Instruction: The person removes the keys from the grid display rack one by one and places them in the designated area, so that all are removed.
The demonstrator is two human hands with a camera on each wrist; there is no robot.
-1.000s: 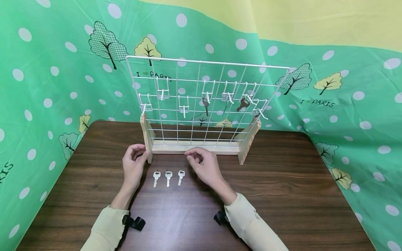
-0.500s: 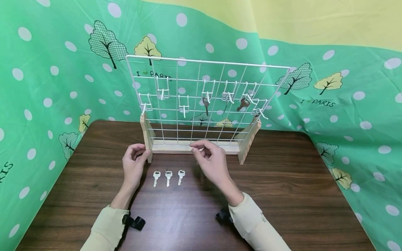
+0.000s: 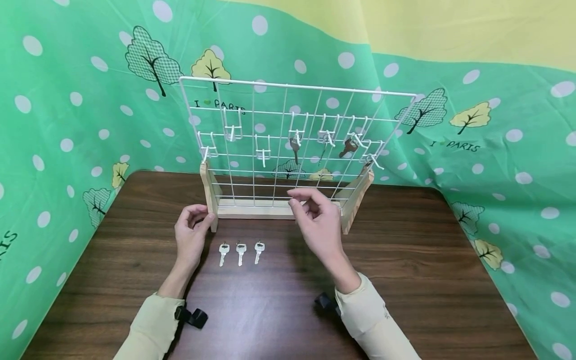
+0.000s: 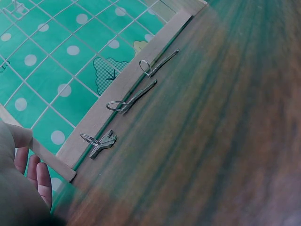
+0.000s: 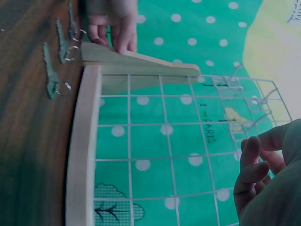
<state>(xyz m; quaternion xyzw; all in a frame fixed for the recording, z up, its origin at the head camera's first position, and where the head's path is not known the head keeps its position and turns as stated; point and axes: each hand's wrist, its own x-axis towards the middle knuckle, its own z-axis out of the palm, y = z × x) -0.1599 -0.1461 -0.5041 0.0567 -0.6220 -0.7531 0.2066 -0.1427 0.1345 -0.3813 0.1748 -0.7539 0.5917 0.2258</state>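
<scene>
My left hand [image 3: 191,232] grips the left wooden leg [image 3: 208,197] of a white wire grid rack [image 3: 297,89]. In the left wrist view the thumb lies against that leg [image 4: 51,160]. My right hand [image 3: 321,222] hovers in front of the rack's lower right part, fingers loosely bent, nothing visible between them. Three silver keys with small rings lie in a row on the table: a left key [image 3: 224,254], a middle key [image 3: 241,254] and a right key [image 3: 259,252]. On the grid's hooks hang a dark key [image 3: 294,150], a thin edge-on key [image 3: 322,151] and a brown key [image 3: 348,147].
Other white hooks, such as the upper left hook [image 3: 232,131] and the lower hook [image 3: 263,154], carry no key. A wooden bar [image 3: 252,212] joins the rack's legs. The dark wood table [image 3: 427,280] lies beneath, and a green dotted cloth [image 3: 508,175] stands behind.
My right hand has moved right and upward, from beside the keys on the table toward the rack's right side. The left hand stays on the wooden leg.
</scene>
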